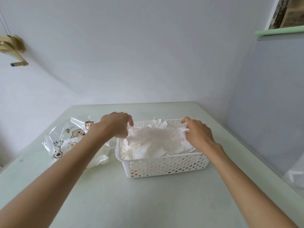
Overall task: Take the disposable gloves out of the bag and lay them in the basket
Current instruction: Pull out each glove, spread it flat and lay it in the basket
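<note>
White perforated basket (166, 165), long axis nine-to-three, gloves (153, 140) heaped inside. Left hand (115, 125) and right hand (197, 134) pinch the top glove's ends. Printed bag (69, 139) lies at nine o'clock.

I see two bare forearms, no sleeves reaching into view. My left hand (116, 125) and right hand (198, 134) wear no rings, watch or gloves. The nails look short and unpainted.

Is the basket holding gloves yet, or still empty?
Holding gloves: thin white gloves fill the basket to its rim, one edge poking above the far wall.
</note>
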Motion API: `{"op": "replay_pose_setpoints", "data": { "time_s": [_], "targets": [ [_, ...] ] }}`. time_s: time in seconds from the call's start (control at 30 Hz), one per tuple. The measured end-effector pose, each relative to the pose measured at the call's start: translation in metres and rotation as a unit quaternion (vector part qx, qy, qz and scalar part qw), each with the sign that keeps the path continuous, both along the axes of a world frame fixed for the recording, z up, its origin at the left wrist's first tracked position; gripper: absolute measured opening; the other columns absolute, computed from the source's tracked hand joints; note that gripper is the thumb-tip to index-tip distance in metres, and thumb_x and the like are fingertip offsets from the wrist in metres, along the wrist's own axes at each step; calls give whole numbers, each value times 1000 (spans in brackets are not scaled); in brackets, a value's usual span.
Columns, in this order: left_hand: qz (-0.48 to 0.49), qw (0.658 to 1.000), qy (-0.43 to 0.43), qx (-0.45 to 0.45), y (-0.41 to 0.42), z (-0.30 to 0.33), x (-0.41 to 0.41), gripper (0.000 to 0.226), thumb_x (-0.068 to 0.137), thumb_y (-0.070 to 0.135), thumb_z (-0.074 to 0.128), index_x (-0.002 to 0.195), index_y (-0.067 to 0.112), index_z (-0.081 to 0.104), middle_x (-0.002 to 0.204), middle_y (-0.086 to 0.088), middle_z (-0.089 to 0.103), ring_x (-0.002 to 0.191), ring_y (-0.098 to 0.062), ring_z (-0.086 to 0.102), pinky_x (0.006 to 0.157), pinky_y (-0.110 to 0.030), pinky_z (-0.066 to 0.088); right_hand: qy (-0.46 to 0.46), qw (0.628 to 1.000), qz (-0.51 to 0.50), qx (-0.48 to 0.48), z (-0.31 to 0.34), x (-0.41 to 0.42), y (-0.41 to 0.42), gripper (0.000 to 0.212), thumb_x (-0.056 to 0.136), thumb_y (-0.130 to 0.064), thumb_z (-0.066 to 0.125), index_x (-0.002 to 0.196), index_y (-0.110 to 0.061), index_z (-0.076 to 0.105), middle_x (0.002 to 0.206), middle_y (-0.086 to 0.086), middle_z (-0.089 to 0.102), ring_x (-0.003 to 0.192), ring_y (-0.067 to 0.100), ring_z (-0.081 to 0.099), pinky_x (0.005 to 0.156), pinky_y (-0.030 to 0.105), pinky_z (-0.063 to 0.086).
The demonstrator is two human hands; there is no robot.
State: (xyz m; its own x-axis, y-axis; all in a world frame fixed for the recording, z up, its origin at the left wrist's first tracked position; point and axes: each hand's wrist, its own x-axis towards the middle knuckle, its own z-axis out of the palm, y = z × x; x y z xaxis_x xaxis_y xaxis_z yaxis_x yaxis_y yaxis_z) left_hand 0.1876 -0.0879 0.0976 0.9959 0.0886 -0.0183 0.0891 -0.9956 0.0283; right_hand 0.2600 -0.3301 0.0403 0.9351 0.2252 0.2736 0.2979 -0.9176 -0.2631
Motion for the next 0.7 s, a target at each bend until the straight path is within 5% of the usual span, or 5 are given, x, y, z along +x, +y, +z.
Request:
{"op": "replay_pose_setpoints", "data": {
  "time_s": [0.13,0.23,0.43,0.57,0.7],
  "targets": [
    [-103,983,-116,-95,-28,-2,22,53,88,-2,41,131,28,50,141,3,44,131,-19,37,102,-36,36,-14,999,-1,37,7,-3,-3,54,85,7,48,131,-21,48,117,1,61,102,26,58,72,27,36],
    [-211,974,-46,-64,-45,-29,36,40,102,18,33,139,29,44,149,7,39,137,-18,31,109,-37,29,-3,1000,3,26,9,-4,-2,54,85,8,48,131,-20,48,118,2,61,102,26,58,72,28,39],
    [-149,985,-17,89,-32,-46,37,53,100,52,19,141,25,40,142,3,46,130,-20,39,105,-36,32,6,1000,-15,5,0,-1,-4,48,89,4,49,131,-19,47,126,4,59,106,28,59,74,28,40],
    [-105,993,-19,53,-24,-37,26,56,98,58,22,141,27,40,144,4,45,133,-19,38,105,-37,31,11,1000,-4,7,1,-3,-4,47,89,-1,54,132,-19,46,126,3,55,109,24,55,76,30,42],
    [-154,987,-43,-22,-17,-24,7,64,95,60,29,151,30,21,158,8,20,143,-15,22,114,-35,22,-113,991,52,51,16,-16,-2,47,81,9,53,116,-21,56,114,-3,49,108,16,46,70,23,37]
  ]
}}
